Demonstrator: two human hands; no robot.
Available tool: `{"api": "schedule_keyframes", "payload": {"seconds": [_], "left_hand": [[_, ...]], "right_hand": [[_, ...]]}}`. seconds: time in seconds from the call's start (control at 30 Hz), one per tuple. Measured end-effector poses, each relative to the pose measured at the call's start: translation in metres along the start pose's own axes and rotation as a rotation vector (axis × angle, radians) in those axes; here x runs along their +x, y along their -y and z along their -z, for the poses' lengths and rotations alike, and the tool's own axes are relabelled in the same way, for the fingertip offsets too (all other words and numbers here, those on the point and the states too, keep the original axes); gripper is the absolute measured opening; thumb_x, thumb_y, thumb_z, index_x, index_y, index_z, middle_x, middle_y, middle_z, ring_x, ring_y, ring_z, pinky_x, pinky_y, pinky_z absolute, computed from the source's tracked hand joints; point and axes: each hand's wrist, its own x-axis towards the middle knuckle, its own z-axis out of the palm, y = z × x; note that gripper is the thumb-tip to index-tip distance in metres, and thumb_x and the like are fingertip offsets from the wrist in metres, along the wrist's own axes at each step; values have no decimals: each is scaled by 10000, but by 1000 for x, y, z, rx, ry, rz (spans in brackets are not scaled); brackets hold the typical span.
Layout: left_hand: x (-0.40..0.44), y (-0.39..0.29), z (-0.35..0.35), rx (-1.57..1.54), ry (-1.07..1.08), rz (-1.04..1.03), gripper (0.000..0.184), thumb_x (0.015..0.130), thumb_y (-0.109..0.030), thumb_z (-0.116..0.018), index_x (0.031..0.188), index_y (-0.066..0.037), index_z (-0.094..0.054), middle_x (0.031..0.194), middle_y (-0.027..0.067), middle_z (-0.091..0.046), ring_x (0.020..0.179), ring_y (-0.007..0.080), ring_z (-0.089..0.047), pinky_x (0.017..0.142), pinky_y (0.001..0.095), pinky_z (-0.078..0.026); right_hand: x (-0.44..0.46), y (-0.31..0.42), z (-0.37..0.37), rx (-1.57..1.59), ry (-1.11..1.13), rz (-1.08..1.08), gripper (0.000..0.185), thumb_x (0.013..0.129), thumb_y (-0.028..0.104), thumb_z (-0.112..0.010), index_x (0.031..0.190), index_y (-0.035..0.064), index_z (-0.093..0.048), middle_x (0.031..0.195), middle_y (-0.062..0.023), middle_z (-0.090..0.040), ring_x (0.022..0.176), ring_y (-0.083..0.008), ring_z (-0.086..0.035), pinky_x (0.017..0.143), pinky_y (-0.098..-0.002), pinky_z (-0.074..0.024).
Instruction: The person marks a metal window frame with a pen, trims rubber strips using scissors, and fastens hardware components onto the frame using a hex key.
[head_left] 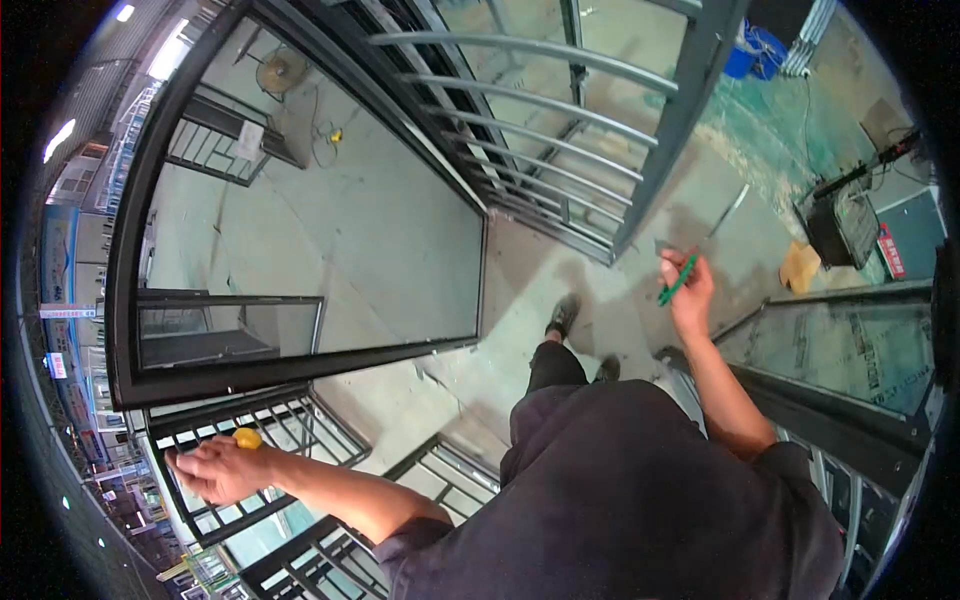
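My left hand is stretched out at the lower left, beside a dark barred frame. Its fingers are apart, and a small yellow object shows at its wrist edge; whether the hand touches it is unclear. To the right, my right hand has its fingers wrapped round a tool with a green handle. A thin metal rod is seen above that hand; I cannot tell if it belongs to the tool. Between my hands and farther up stands a large black-framed glass panel.
A grey grille with curved bars stands ahead. Another framed glass panel is at the right. A blue bucket, a dark box-like unit and a red sign are at the upper right. My shoe is on the floor.
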Motion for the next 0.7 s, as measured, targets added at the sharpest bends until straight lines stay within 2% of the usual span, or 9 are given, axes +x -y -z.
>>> {"api": "schedule_keyframes", "payload": {"seconds": [0.07,0.1,0.13,0.17,0.33,0.43,0.47,0.63,0.7], "left_hand": [[23,69,52,627,192,-123,504,1031,-443,-519,1189,17,-653,706,61,-563,506,92,-424,468,228,-439],[32,96,75,884,440,-208,569,1053,-500,-422,1122,7,-671,666,27,-536,515,84,-426,470,236,-391],[18,83,64,622,598,191,508,1064,-480,-427,979,-39,-662,616,-21,-470,496,56,-380,434,229,-297],[-5,68,58,410,577,425,440,1066,-458,-453,830,-108,-578,588,-59,-414,475,36,-330,410,227,-238],[-22,79,64,190,644,475,320,1049,-311,-561,793,-125,-511,629,-65,-420,501,23,-343,426,189,-275],[-27,83,69,248,737,244,230,1028,-193,-604,826,-101,-545,695,-57,-487,581,18,-411,482,169,-345],[-34,64,67,123,743,442,252,1031,-216,-601,814,-106,-534,688,-50,-494,585,15,-414,481,176,-335],[-65,30,64,117,844,376,284,1035,-223,-589,812,-108,-457,637,-44,-427,540,44,-377,463,205,-327],[-77,20,61,55,833,410,168,1039,-197,-574,928,-80,-528,657,-20,-466,533,53,-390,463,208,-332]], "right_hand": [[-19,-10,-4,48,30,-80,300,909,162,-732,1114,25,-561,1117,-87,-683,814,-127,-618,702,-278,-537],[-34,-8,-5,17,70,-123,288,909,159,-728,1105,25,-565,1108,-84,-682,807,-123,-613,701,-281,-532],[-44,-5,-4,-11,109,-156,276,910,155,-724,1096,24,-568,1100,-80,-681,801,-118,-609,699,-283,-527],[-53,-15,0,36,153,-193,255,913,140,-713,1091,29,-567,1095,-75,-676,801,-111,-601,695,-282,-515],[-82,-39,18,20,213,-244,370,910,143,-732,1179,17,-512,1110,-98,-662,849,-135,-616,716,-290,-521],[-95,-50,28,16,196,-260,374,918,142,-721,1198,10,-511,1105,-91,-668,863,-134,-620,715,-298,-524],[-97,-52,31,-11,153,-259,315,911,134,-723,1137,21,-535,1096,-81,-669,841,-126,-615,700,-290,-522],[-104,-81,52,-140,120,-338,257,901,131,-728,1071,27,-567,1048,-70,-676,779,-124,-614,674,-289,-527],[-106,-91,56,-162,124,-328,257,901,140,-732,1064,20,-574,998,-68,-680,749,-127,-612,672,-290,-535]]}}
